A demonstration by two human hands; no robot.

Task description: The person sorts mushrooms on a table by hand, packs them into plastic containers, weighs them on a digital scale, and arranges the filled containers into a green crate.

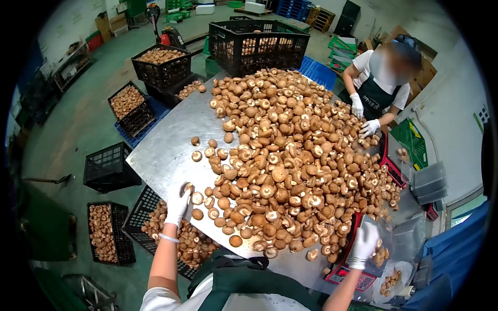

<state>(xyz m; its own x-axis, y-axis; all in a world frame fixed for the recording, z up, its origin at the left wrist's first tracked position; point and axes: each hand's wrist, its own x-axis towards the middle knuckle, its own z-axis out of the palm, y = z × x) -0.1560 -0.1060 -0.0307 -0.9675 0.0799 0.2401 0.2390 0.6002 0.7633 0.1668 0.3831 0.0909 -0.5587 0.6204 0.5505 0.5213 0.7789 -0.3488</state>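
A large heap of brown shiitake mushrooms (280,171) covers much of the metal table (166,140). At the table's left edge my left hand (177,205), in a white glove, has its fingers closed on a mushroom (189,187). Loose mushrooms lie just right of it. My right hand (364,244), also gloved, is over a red weighing scale (350,277) at the near right. Beside that hand a few mushrooms (381,254) sit in a clear plastic tray. Its fingers are blurred and partly hidden, so their grip does not show.
Across the table a co-worker's gloved hands (363,116) touch the heap, near a second red scale (391,160). Stacked clear trays (429,182) stand at right. Black crates (111,168), several with mushrooms, line the left floor. A large black crate (258,46) stands at the table's far end.
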